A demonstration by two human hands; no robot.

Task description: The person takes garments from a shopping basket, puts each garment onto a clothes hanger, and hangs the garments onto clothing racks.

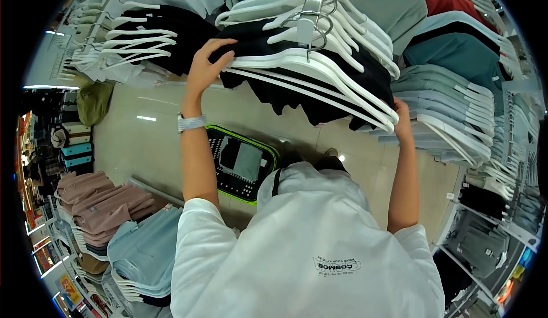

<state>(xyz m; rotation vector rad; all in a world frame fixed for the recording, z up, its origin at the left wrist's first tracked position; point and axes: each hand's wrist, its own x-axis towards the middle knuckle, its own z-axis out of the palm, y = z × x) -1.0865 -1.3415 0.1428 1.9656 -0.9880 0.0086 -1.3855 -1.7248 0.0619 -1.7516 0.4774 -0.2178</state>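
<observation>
In front of me, white clothes hangers [302, 61] hang by metal hooks from a display rail arm [313, 9]. Black garments [285, 95] hang on and behind them. My left hand [208, 61] grips the left ends of the front hangers, with thumb and fingers around them and against the black cloth. At the opposite side, my right hand [402, 118] is closed around the right ends; its fingers are partly hidden behind them. The front hangers lie close together, slightly tilted down to the right.
A black basket with a green rim [214, 129] holding folded clothes [248, 161] stands on the floor. Grey-green shirts [439, 84] hang at right, black clothes [171, 38] at left. Pink shirts [105, 204] and light-blue shirts [145, 249] hang at lower left.
</observation>
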